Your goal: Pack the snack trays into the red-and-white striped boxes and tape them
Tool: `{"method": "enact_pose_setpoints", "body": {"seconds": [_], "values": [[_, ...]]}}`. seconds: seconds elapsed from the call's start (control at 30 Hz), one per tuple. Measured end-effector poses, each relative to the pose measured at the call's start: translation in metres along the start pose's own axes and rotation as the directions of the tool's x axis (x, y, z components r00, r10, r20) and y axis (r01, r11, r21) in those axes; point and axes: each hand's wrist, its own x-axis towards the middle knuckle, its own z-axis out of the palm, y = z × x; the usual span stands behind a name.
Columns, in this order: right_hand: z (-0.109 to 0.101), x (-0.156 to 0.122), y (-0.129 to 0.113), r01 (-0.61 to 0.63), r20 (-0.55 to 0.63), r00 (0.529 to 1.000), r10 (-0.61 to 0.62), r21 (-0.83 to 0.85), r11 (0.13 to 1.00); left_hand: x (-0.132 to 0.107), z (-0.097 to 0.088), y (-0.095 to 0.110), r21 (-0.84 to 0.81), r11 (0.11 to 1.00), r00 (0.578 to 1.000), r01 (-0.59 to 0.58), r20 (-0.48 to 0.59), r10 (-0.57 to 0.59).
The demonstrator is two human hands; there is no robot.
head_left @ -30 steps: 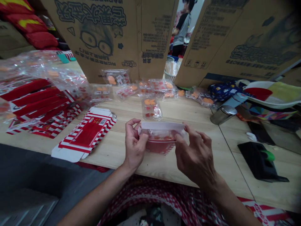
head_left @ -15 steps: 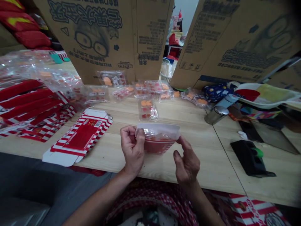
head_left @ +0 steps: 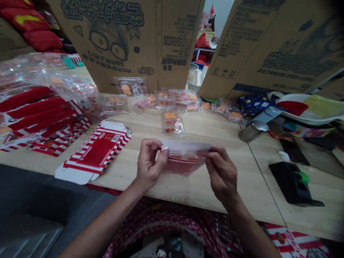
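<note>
Box [head_left: 181, 167], one, open-topped, is gripped by left hand [head_left: 149, 163] and right hand [head_left: 222, 172].

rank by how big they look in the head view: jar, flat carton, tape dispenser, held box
Largest to smallest:
1. Flat carton
2. Held box and tape dispenser: too alike to rank, as the box is partly covered
3. Jar

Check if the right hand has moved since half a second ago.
Yes. Against the tape dispenser, the right hand has shifted forward, up the picture; its thumb is now at the right end of the carton.
</note>
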Motion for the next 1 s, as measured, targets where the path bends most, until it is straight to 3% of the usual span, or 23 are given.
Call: {"method": "enact_pose_setpoints", "body": {"seconds": [0.07,0.17,0.27,0.33,0.4,0.47,0.6,0.67,0.87,1.0], "values": [[0.003,0.003,0.000,-0.086,-0.031,0.995,0.091,0.125,0.988,0.010,-0.005,0.008,-0.062,0.993,0.987,0.100,0.131,-0.091],[0.002,0.007,0.004,-0.123,0.011,0.992,0.123,0.199,0.972,0.024,-0.016,0.013,0.009,0.992,0.913,0.126,0.390,-0.120],[-0.009,0.009,0.012,0.045,0.087,0.995,-0.052,0.082,0.996,0.030,-0.026,0.007,-0.012,0.994,0.849,0.108,0.521,-0.085],[-0.018,0.008,0.017,0.214,0.171,0.963,-0.210,-0.001,0.977,0.028,-0.028,0.000,-0.082,0.991,0.839,0.109,0.542,-0.047],[-0.027,0.007,0.021,0.343,0.306,0.898,-0.315,-0.043,0.938,0.023,-0.026,-0.004,-0.129,0.987,0.850,0.097,0.526,-0.015],[-0.032,0.009,0.020,0.369,0.386,0.865,-0.321,-0.055,0.928,0.019,-0.021,-0.005,-0.115,0.991,0.882,0.071,0.471,-0.008],[-0.029,0.019,0.007,0.198,0.378,0.909,-0.177,-0.018,0.980,0.013,-0.010,0.000,0.069,0.997,0.956,0.038,0.289,-0.057],[-0.023,0.023,0.001,0.141,0.414,0.903,-0.116,-0.030,0.990,0.010,-0.007,0.000,0.127,0.991,0.977,0.048,0.198,-0.072],[-0.024,0.028,-0.007,0.103,0.409,0.908,-0.085,-0.023,0.994,-0.004,0.007,-0.003,0.128,0.990,0.999,0.053,-0.003,-0.053],[-0.032,0.031,-0.010,0.072,0.419,0.906,-0.053,-0.028,0.997,-0.005,0.014,-0.003,0.098,0.992,0.997,-0.074,-0.003,0.075]]}}
